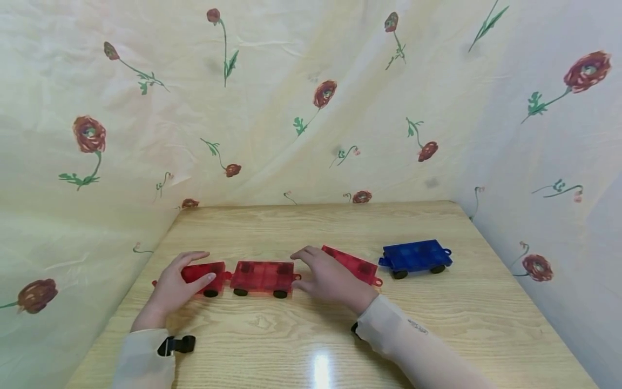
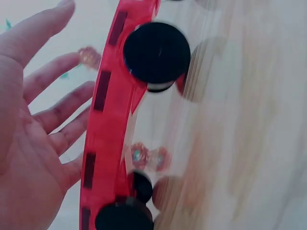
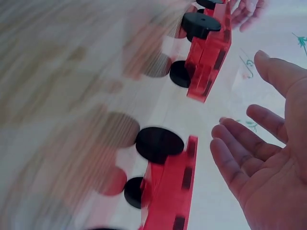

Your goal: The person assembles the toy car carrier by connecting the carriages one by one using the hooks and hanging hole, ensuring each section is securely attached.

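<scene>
A translucent red toy train car (image 1: pixel 214 268) with black wheels stands at the left of the table, partly behind my left hand (image 1: pixel 176 283). The left wrist view shows that hand's fingers spread beside the car's slotted edge (image 2: pixel 100 103), thumb apart from it. Coupled or touching at its right end is a second red car (image 1: pixel 262 275). Over the gap right of that car hovers my right hand (image 1: pixel 328 278), fingers loosely extended and nothing held, as the right wrist view confirms. A third red car (image 1: pixel 359 265) sits at an angle, partly covered by the right hand.
Farther right stands a blue toy train car (image 1: pixel 415 256) with a coupling loop at each end. Everything rests on a light wooden table (image 1: pixel 262 346). A flower-patterned cloth (image 1: pixel 272 108) hangs behind the table and along both sides.
</scene>
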Available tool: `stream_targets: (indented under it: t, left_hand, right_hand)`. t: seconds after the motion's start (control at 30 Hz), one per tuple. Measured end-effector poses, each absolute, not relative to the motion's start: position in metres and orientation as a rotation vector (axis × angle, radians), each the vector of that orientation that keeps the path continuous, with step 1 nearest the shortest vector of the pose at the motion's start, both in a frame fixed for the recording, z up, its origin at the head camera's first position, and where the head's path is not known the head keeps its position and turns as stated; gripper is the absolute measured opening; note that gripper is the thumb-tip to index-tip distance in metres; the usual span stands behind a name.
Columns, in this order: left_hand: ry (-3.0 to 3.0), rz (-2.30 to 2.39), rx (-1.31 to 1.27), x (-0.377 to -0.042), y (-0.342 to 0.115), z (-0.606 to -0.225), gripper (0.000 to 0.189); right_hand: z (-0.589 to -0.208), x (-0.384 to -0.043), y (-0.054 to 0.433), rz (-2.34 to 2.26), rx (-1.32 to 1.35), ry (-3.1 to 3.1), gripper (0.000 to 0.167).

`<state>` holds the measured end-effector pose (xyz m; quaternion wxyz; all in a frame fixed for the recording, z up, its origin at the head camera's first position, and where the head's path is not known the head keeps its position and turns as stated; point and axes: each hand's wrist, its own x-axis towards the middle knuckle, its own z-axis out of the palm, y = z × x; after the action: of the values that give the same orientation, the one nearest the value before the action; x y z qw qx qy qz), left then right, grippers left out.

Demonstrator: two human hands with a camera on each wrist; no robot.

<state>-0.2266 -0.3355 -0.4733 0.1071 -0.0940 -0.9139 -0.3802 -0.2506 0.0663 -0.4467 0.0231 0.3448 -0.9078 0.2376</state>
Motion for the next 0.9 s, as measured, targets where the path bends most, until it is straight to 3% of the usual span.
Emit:
stream_targets:
  t: [0.3,0.6,0.9]
  left_hand:
    - [-2.639,-1.101,-0.349,-0.229,-0.305,-0.464,0.06]
    - [-2.707,-1.093,-0.465,-0.233,-0.267,-0.462,0.082]
    - [-2.794,-0.986,-0.54,-0.23,-0.242,-0.46,0.087]
  right_hand:
    - [-0.446,-0.247,0.09,0.672,1.007,-2.745,0.058]
    - [-0.448,-0.246,0.116,0.619,0.884,-2.791,0.063]
    - [-0.455,-0.245,0.145,0.565,0.781,-2.821,0.067]
